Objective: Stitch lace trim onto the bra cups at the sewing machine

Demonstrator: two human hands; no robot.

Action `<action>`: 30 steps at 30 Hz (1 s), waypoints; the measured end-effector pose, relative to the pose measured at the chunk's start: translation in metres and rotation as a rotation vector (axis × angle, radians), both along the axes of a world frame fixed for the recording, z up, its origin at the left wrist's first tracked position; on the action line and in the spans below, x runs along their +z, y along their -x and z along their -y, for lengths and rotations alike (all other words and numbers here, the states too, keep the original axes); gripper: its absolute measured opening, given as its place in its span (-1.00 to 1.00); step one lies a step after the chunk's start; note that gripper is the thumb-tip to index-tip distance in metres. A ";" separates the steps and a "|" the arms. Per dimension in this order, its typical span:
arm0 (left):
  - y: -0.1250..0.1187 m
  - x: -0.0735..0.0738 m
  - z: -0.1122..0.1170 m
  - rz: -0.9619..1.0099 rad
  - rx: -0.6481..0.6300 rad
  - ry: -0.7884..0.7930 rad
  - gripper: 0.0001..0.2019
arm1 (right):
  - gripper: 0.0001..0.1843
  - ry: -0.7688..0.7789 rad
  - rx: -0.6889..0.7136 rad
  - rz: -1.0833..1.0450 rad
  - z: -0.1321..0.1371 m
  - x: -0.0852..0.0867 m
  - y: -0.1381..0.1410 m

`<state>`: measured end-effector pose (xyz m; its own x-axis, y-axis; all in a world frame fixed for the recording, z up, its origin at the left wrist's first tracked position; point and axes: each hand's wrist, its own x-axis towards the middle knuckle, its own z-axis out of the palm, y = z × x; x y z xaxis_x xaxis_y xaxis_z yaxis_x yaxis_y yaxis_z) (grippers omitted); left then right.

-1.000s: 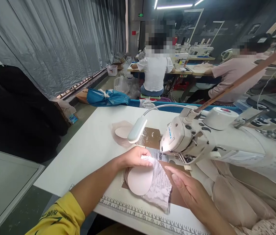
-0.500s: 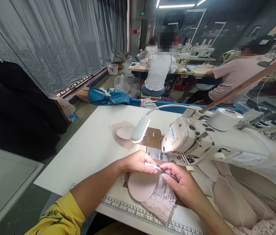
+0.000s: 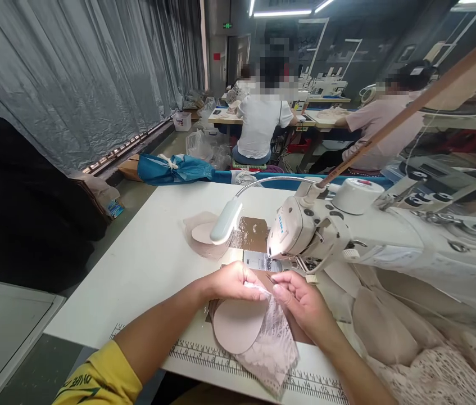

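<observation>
My left hand [image 3: 241,283] pinches the upper edge of a pale lace piece [image 3: 269,349] with a smooth beige bra cup [image 3: 238,326] attached or lying against it. My right hand [image 3: 300,298] is closed just right of that edge, holding slim metal thread snips [image 3: 270,277]; only their tip shows past the fingers. Both hands are in front of the sewing machine [image 3: 300,225], close to its needle area. A lamp [image 3: 226,220] on a bendable neck lights the work from above.
A second cup with sheer fabric [image 3: 204,233] lies left of the lamp. Beige mesh and lace pieces [image 3: 406,332] are heaped at the right. A printed ruler [image 3: 204,357] runs along the table's front edge. Co-workers [image 3: 263,126] sit at machines ahead.
The snips have turned within my right hand, so their long blades no longer show across the lace edge. My right hand has drawn slightly off the edge. The view has shifted to the right.
</observation>
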<state>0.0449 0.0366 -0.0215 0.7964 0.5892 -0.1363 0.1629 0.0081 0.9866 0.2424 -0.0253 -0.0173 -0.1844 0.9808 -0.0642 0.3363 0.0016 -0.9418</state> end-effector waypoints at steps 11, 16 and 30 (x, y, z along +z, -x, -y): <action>0.037 0.024 -0.020 -0.349 -0.132 -0.225 -0.62 | -0.72 0.086 0.208 0.223 0.013 0.006 -0.018; 0.025 0.027 -0.010 -0.311 -0.131 -0.312 -0.56 | -0.68 0.087 0.102 0.119 0.008 0.001 -0.007; 0.080 0.047 0.009 -0.356 0.330 -0.343 -0.61 | -0.68 -0.041 0.168 0.163 0.012 0.010 -0.005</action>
<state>-0.0355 0.0273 0.0257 0.5042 0.8552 -0.1198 0.5271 -0.1949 0.8271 0.2479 -0.0373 -0.0078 -0.3359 0.9395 -0.0673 0.4756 0.1075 -0.8731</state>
